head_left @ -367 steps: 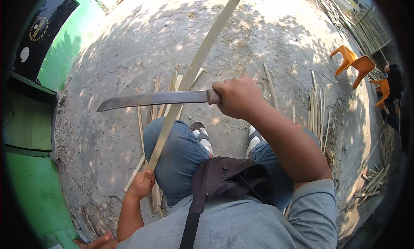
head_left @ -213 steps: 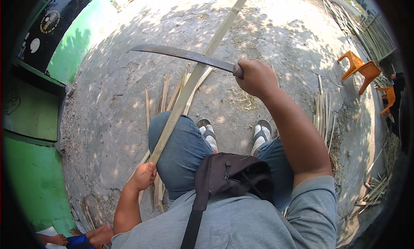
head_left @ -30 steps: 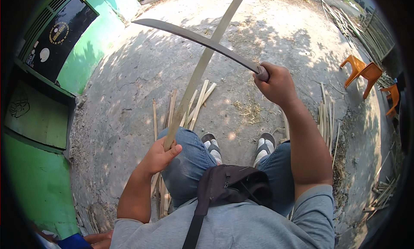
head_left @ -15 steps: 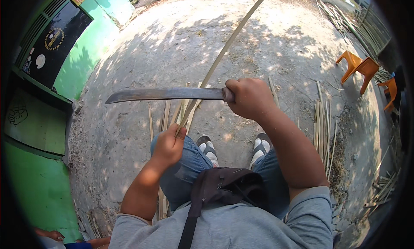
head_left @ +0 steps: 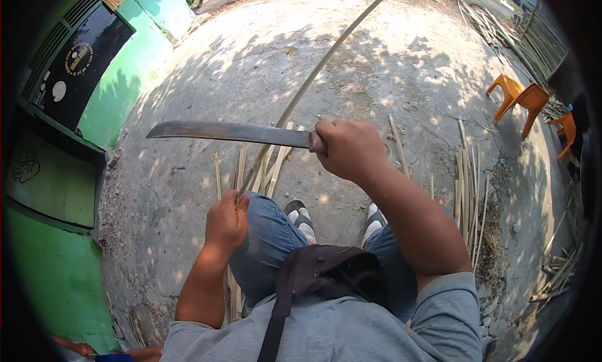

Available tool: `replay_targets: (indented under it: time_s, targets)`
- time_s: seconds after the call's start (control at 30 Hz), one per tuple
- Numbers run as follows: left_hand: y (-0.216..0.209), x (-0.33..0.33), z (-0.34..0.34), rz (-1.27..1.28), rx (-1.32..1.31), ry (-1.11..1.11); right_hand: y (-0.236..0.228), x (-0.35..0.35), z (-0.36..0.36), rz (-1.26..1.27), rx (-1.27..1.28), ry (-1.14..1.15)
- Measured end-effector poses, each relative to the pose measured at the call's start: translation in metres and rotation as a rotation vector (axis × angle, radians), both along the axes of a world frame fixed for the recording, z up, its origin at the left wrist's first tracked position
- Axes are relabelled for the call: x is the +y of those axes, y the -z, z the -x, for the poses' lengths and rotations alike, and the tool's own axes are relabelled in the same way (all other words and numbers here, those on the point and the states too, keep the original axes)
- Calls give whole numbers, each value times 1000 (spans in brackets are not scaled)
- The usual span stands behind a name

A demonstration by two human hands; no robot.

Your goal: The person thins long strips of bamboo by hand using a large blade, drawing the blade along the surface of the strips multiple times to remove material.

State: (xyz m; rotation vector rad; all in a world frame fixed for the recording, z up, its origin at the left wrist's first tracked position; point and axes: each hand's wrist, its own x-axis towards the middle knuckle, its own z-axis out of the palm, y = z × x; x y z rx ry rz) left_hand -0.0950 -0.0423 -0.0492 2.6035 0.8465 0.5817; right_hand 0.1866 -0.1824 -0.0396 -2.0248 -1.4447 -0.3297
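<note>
My right hand [head_left: 352, 147] is wrapped round the short handle of a machete [head_left: 232, 132]. Its long dark blade points left, nearly level, and lies across a thin bamboo strip [head_left: 313, 73]. My left hand [head_left: 227, 224] grips the strip's near end just above my left knee. From there the strip slants up and away to the right, beyond the top of the picture. Whether the blade's edge touches the strip or only passes over it, I cannot tell. My fingers hide the strip's lowest end and most of the machete's handle.
Bamboo strips [head_left: 276, 167] lie beyond my left knee, with another bundle [head_left: 465, 186] on the right. Orange plastic stools [head_left: 532, 102] stand at the far right. A green wall [head_left: 56, 274] runs along the left, where another person's hand [head_left: 81, 348] shows low down.
My left hand has drawn back toward me and to the left with the bamboo strip. The machete has shifted slightly left, its handle a little lower and its tip higher.
</note>
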Motion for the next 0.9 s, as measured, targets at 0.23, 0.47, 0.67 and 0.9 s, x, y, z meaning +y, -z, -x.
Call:
replay_targets:
  time_s: [0.23, 0.47, 0.67, 0.9]
  targets:
    - [-4, -12, 50, 46, 107, -82, 1, -1, -3, 65, -26, -67]
    - [18, -28, 155, 127, 200, -184, 12, -2, -16, 111, 38, -8]
    - [51, -52, 245, 244, 183, -148, 7, 1, -4, 266, 8, -137]
    - [73, -61, 308, 221, 258, -76, 18, -4, -35, 358, 76, -72]
